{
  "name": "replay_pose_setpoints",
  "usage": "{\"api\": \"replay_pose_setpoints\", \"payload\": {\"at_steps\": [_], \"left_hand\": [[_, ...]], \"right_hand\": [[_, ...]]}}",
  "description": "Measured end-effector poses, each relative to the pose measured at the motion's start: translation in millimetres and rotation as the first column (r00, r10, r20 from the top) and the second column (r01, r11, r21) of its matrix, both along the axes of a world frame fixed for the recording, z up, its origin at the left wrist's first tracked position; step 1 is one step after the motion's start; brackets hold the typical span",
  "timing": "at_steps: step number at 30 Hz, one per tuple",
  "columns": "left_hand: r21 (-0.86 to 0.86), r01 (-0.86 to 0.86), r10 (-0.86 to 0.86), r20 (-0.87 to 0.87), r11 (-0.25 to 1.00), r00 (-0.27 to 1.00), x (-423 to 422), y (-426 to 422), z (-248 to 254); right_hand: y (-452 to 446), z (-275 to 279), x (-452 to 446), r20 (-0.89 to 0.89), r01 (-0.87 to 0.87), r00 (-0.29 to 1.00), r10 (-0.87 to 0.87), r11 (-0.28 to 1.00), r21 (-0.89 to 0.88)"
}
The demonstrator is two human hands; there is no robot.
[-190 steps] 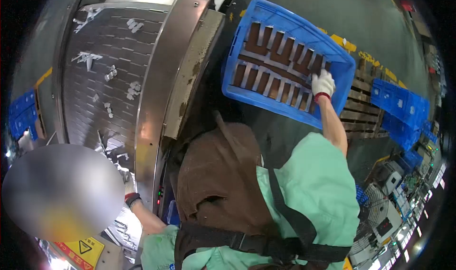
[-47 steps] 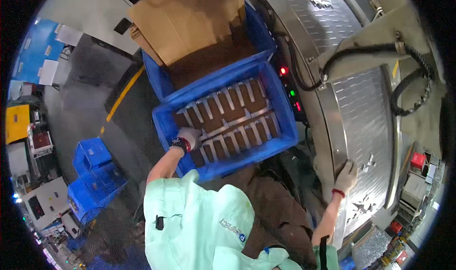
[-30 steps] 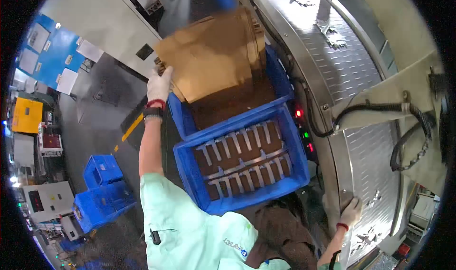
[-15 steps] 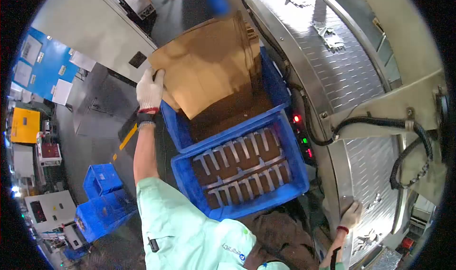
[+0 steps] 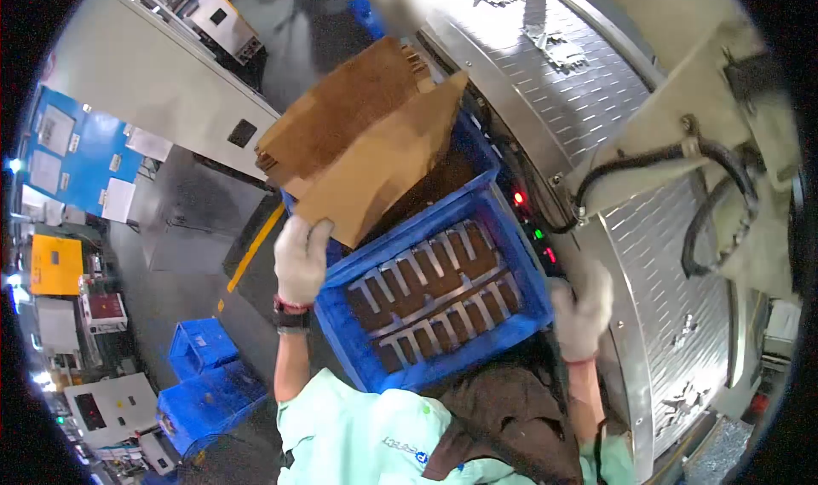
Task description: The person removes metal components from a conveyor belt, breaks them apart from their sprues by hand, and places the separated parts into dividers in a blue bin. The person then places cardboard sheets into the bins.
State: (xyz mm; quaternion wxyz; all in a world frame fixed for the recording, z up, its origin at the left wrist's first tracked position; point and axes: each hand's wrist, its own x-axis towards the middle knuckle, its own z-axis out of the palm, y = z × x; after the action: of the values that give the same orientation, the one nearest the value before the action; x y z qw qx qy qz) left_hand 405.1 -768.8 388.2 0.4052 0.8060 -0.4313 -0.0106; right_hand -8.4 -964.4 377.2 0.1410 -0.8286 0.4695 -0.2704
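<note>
My left hand, in a white glove, pinches the near corner of a brown cardboard sheet. The sheet is tilted up over the far blue crate, in front of a stack of more cardboard. In the near blue crate, two rows of comb-like metal parts lie on a brown layer. Beside that crate's right edge is my right hand, also gloved, slightly blurred, with its fingers apart and nothing seen in it.
On the right runs a slatted metal conveyor with silvery metal pieces on it. A black cable loops over it. Small lit lamps sit between crate and conveyor. More blue crates stand on the floor at left.
My left hand has drawn the cardboard sheet toward me, away from the stack. My right hand has left the conveyor edge and come up beside the near crate. The view has shifted slightly.
</note>
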Motion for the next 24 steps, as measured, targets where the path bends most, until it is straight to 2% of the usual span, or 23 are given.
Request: {"api": "replay_pose_setpoints", "payload": {"at_steps": [2, 3, 6, 9, 11, 12, 13, 14, 15, 16, 18, 19, 20, 21, 22, 23, 24], "left_hand": [[0.069, 0.060, -0.079, 0.325, 0.996, 0.942, -18, 18, -3], [0.056, 0.012, -0.031, 0.351, 0.998, 0.936, -34, 18, 8], [0.116, 0.034, -0.088, 0.496, 0.993, 0.864, -73, 27, 67], [0.118, 0.105, -0.154, 0.580, 0.987, 0.800, -93, 42, 117], [0.118, 0.147, -0.188, 0.608, 0.982, 0.772, -98, 42, 140], [0.091, 0.172, -0.188, 0.667, 0.981, 0.720, -100, 39, 151], [0.065, 0.195, -0.181, 0.725, 0.979, 0.665, -101, 35, 161], [0.010, 0.202, -0.170, 0.578, 0.979, 0.798, -99, 39, 171], [-0.064, 0.193, -0.150, 0.411, 0.979, 0.899, -97, 42, 180], [-0.058, 0.194, -0.070, 0.800, 0.979, 0.595, -96, 37, 190], [-0.228, -0.021, 0.168, 0.650, 0.973, 0.741, -92, 34, 181], [-0.204, -0.118, 0.219, 0.597, 0.972, 0.772, -90, 31, 182], [-0.180, -0.087, 0.175, 0.558, 0.980, 0.811, -81, 29, 174], [-0.156, -0.054, 0.128, 0.517, 0.986, 0.846, -66, 31, 159], [-0.133, -0.016, 0.078, 0.473, 0.991, 0.877, -58, 32, 144], [-0.026, -0.074, 0.077, 0.508, 0.997, 0.858, -62, 30, 131], [-0.011, -0.045, 0.045, 0.501, 0.999, 0.864, -59, 29, 107]], "right_hand": [[-7, 40, 51, 0.117, -0.222, 0.964, 0.240, 0.963, -0.150], [-10, 62, 70, 0.131, -0.296, 0.935, 0.331, 0.927, -0.229], [-23, 128, 106, 0.113, -0.516, 0.795, 0.597, 0.762, -0.392], [-32, 150, 129, 0.067, -0.606, 0.704, 0.707, 0.647, -0.462], [-42, 143, 140, 0.122, -0.651, 0.632, 0.766, 0.609, -0.452], [-47, 141, 136, 0.085, -0.703, 0.611, 0.787, 0.588, -0.400], [-47, 132, 131, 0.257, -0.673, 0.561, 0.787, 0.614, -0.411], [-46, 131, 121, 0.346, -0.617, 0.542, 0.766, 0.642, -0.455], [-40, 135, 106, 0.436, -0.590, 0.581, 0.687, 0.724, -0.357], [-32, 137, 88, 0.514, -0.558, 0.621, 0.592, 0.794, -0.240], [-21, 117, 60, 0.819, -0.422, 0.551, 0.162, 0.900, 0.106], [-22, 111, 48, 0.799, -0.359, 0.600, 0.029, 0.903, 0.237], [-25, 107, 37, 0.761, -0.288, 0.640, -0.104, 0.886, 0.363], [-31, 95, 28, 0.721, -0.257, 0.677, -0.148, 0.870, 0.420], [-36, 83, 19, 0.676, -0.226, 0.712, -0.188, 0.851, 0.474], [-42, 55, 11, 0.646, -0.243, 0.750, -0.141, 0.850, 0.468], [-45, 27, 5, 0.612, -0.261, 0.785, -0.093, 0.847, 0.464]]}}
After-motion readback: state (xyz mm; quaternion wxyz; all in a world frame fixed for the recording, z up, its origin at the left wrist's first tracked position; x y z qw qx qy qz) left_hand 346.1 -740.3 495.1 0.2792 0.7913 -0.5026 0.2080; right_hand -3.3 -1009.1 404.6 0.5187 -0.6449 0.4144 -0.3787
